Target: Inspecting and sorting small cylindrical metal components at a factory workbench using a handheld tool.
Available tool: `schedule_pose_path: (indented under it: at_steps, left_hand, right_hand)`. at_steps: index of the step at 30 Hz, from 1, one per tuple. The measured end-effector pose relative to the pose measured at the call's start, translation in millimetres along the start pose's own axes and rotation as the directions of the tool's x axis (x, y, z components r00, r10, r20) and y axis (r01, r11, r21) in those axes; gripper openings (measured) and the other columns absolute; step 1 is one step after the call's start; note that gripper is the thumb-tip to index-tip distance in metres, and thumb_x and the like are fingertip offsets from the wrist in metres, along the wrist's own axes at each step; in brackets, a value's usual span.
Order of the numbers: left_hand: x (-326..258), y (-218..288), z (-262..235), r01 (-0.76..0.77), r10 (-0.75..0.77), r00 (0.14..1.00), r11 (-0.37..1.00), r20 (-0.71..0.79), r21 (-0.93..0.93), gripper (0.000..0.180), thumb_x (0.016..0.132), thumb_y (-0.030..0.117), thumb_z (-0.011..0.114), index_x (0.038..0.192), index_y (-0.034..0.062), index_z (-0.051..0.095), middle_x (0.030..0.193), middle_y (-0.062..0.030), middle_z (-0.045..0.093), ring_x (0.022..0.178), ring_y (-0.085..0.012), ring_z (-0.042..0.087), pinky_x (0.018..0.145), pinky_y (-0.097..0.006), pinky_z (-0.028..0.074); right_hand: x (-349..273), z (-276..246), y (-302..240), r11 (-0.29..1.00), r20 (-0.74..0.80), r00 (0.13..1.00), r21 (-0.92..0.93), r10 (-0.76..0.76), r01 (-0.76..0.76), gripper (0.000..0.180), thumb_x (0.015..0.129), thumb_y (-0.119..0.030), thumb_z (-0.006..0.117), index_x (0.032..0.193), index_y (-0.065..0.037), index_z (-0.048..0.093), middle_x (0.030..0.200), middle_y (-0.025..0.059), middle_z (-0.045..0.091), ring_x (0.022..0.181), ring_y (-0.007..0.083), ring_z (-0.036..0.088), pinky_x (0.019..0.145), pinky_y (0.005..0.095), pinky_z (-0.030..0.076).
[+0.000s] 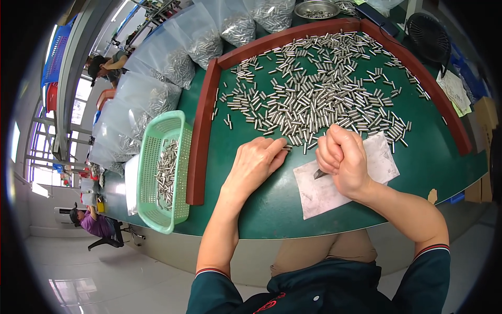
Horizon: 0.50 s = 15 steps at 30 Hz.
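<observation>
Many small, shiny metal pins (334, 94) lie in a loose heap on the green tabletop. At the heap's near edge my left hand (256, 162) is closed, thumb and fingertips pinched on a metal pin (287, 148). My right hand (345, 159) makes a fist over a smudged white sheet (314, 201). A dark pointed tip (320, 174) sticks out below its curled fingers; the rest of that tool is hidden in the palm.
Dark red wooden rails (201, 141) fence the heap. Left of them stands a light green basket (183, 172) holding more pins. Clear bags (204, 42) of pins line the far left. A black fan (429, 36) and a metal bowl (316, 9) stand farther back. Two people sit at left.
</observation>
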<state>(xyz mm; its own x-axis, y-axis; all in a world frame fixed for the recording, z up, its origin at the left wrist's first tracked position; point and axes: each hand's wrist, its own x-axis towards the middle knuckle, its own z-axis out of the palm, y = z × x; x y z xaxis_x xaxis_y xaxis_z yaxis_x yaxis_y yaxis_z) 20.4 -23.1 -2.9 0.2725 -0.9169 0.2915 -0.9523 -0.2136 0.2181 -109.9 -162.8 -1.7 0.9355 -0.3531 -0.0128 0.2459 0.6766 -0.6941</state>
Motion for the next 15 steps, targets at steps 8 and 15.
schedule_pose_path:
  at_steps: [8, 15]
  left_hand:
    - [1.0, 3.7, 5.9, -0.073, 0.074, 0.997, 0.996, -0.02, 0.056, 0.014, 0.067, 0.005, 0.063, 0.08, 0.0043, 0.059, 0.055, -0.0061, 0.049, 0.052, -0.0208, 0.05, 0.046, -0.032, 0.041]
    - [1.5, 4.4, 7.2, -0.013, 0.0, 0.997, 0.987, -0.082, -0.158, 0.009, 0.069, 0.004, 0.061, 0.077, 0.0038, 0.057, 0.059, -0.0063, 0.053, 0.051, -0.0192, 0.052, 0.045, -0.03, 0.041]
  right_hand:
    - [0.9, -0.5, -1.7, 1.0, -0.011, 1.0, -0.005, -0.007, 0.007, 0.04, 0.088, -0.02, 0.035, 0.051, -0.009, 0.028, 0.044, -0.0002, 0.03, 0.038, 0.0065, 0.022, 0.036, 0.0215, 0.019]
    - [0.5, 0.3, -2.5, 1.0, -0.018, 1.0, 0.009, 0.001, -0.001, 0.041, 0.088, -0.021, 0.036, 0.05, -0.009, 0.028, 0.043, -0.0002, 0.03, 0.038, 0.0066, 0.022, 0.036, 0.0215, 0.019]
